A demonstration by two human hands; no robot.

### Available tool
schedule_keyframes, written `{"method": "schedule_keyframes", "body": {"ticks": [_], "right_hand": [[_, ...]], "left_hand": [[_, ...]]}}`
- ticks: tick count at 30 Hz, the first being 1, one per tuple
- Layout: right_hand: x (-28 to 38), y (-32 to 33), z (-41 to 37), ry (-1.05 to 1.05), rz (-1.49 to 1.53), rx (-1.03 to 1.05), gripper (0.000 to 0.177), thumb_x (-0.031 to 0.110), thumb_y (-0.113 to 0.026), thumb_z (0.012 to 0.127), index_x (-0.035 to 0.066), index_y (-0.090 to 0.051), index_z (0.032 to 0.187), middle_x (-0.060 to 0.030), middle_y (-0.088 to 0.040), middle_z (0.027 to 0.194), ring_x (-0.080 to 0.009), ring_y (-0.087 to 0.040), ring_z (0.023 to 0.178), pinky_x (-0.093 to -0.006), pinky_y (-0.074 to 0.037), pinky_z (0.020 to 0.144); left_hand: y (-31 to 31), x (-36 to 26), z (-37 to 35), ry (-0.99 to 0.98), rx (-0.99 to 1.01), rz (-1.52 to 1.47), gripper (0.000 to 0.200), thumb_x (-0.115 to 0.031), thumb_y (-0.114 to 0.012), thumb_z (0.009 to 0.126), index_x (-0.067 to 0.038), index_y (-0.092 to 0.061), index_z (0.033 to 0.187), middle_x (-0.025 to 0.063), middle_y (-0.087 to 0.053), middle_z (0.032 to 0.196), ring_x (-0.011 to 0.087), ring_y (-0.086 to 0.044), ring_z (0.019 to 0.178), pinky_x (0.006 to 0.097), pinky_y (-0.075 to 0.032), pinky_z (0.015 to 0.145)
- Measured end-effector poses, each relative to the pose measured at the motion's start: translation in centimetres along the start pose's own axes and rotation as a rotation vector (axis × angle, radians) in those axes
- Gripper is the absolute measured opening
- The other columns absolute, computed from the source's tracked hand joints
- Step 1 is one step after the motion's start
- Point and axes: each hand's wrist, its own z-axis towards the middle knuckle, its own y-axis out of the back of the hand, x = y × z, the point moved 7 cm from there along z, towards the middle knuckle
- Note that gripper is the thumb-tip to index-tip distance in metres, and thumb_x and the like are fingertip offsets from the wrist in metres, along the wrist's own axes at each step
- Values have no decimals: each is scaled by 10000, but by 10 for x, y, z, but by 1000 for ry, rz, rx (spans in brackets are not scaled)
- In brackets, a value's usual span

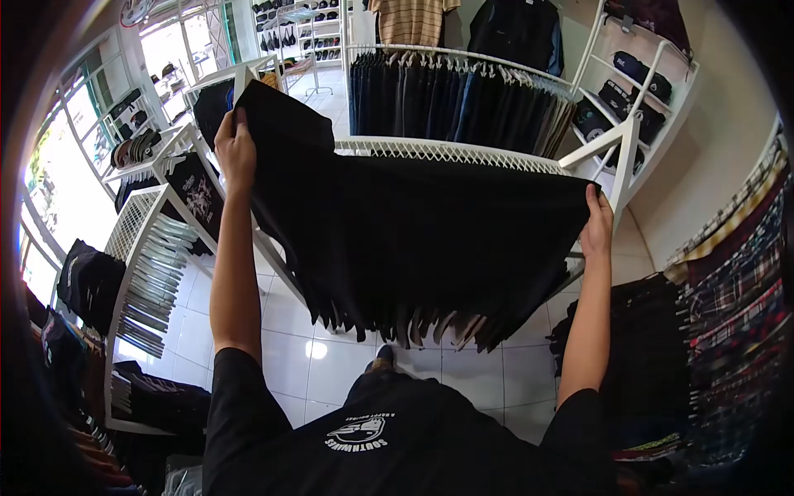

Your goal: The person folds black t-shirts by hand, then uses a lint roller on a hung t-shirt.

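A plain black T-shirt (pixel 438 223) is stretched out sideways in front of me, over the top of a white metal rack. My left hand (pixel 236 155) is closed on its upper left part, near what looks like a sleeve, which it lifts above the rack. At the far right corner of the cloth, my right hand (pixel 597 223) pinches the edge with thumb and fingers. Both arms are extended and wide apart. Most of the rack's mesh top (pixel 447 151) is hidden beneath the shirt. Lower edges of hanging garments (pixel 413 325) show under it.
Behind the rack hangs a row of dark trousers (pixel 455 99). Caps sit on white shelves (pixel 662 103) at the right. Plaid shirts (pixel 736 289) hang along the right wall. To the left stands another rack with hangers (pixel 157 273). White tiled floor (pixel 285 351) lies below.
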Motion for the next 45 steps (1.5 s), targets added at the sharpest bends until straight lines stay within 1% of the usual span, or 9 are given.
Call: {"method": "schedule_keyframes", "body": {"ticks": [7,13,21,25,27,33,37,42,45], "right_hand": [[32,-5,29,394,-336,-251,346,276,-594,1055,-32,-668,1194,-19,-668,1091,-87,-573,993,-250,-453,900],[42,-23,135,407,-503,-233,317,242,-645,1027,-39,-674,1169,-14,-681,1027,-66,-585,931,-227,-460,832],[-142,-31,270,70,-618,-141,303,283,-676,996,-11,-653,925,2,-637,858,-75,-544,819,-251,-434,734],[-244,-21,257,6,-1072,-136,337,341,-674,978,12,-647,910,-97,-663,779,-199,-619,744,-349,-478,719],[-257,-21,245,-9,-1295,-188,413,417,-635,984,6,-642,1017,-185,-707,935,-400,-666,894,-446,-505,786],[-254,-23,253,14,-1373,-140,429,438,-619,990,18,-666,1063,-184,-697,962,-393,-664,915,-444,-512,816],[-246,-5,257,28,-1001,-175,332,340,-701,953,20,-682,1041,-125,-707,941,-268,-668,873,-382,-510,801],[-198,-6,243,94,-1006,-26,213,188,-767,898,33,-692,1023,-58,-704,816,-152,-650,713,-303,-514,690],[-166,-8,222,116,-1119,4,179,159,-749,895,51,-678,1017,-83,-728,859,-209,-701,768,-348,-523,709]], "left_hand": [[-9,-71,13,-351,-327,172,233,-216,-630,1003,-32,-724,1109,183,-742,929,237,-732,848,339,-525,758],[-105,-80,105,-326,-177,463,335,-398,-615,988,-112,-753,1095,185,-738,950,407,-705,914,452,-540,786],[-305,129,93,-171,231,605,360,-396,-607,971,-73,-749,900,234,-688,904,449,-672,839,512,-515,727],[-339,233,9,-71,414,591,303,-332,-616,975,-62,-731,900,212,-665,871,441,-657,837,525,-499,726],[-348,261,-18,-25,477,549,302,-328,-602,987,-54,-708,915,198,-661,857,436,-653,855,522,-489,727],[-353,277,-15,20,442,476,338,-348,-592,995,-35,-688,910,223,-661,840,442,-646,824,517,-463,703],[-336,251,4,64,411,315,373,-356,-586,1001,5,-653,928,235,-628,768,418,-612,733,477,-438,674],[-279,202,25,-8,382,35,296,-277,-575,1044,10,-641,1064,130,-614,785,185,-548,718,352,-451,684],[-232,176,18,-8,416,-150,261,-230,-531,1067,23,-587,1034,34,-512,813,109,-460,787,288,-415,718]]}}
